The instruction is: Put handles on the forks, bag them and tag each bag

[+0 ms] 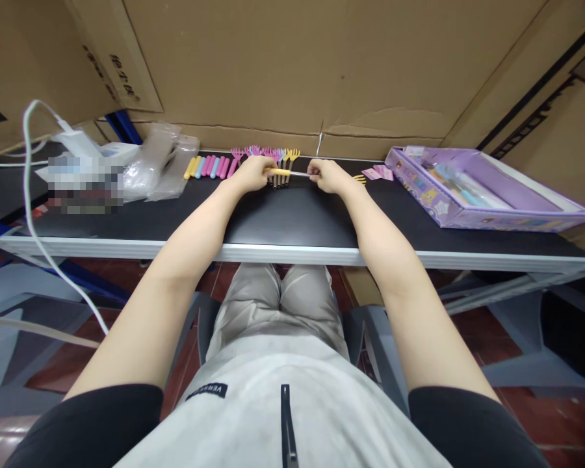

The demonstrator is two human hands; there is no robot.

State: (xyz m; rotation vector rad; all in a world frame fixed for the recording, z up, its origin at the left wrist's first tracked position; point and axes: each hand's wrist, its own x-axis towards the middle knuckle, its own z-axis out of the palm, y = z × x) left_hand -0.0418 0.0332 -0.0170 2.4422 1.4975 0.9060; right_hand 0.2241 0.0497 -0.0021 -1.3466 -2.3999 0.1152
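My left hand (256,173) and my right hand (325,175) are both closed on one thin stick-like toy piece (292,172), yellow at the left end and pale at the right, held level just above the black tabletop (292,218). Behind my hands lies a row of small plastic forks (273,155) in pink, blue and yellow. To the left of them sit several short coloured tubes (208,166).
A purple toy box (482,188) lies open at the right, with pink paper bits (377,172) beside it. Clear plastic bags (160,162) and a white device with a cable (73,143) sit at the left. Cardboard walls stand behind the table.
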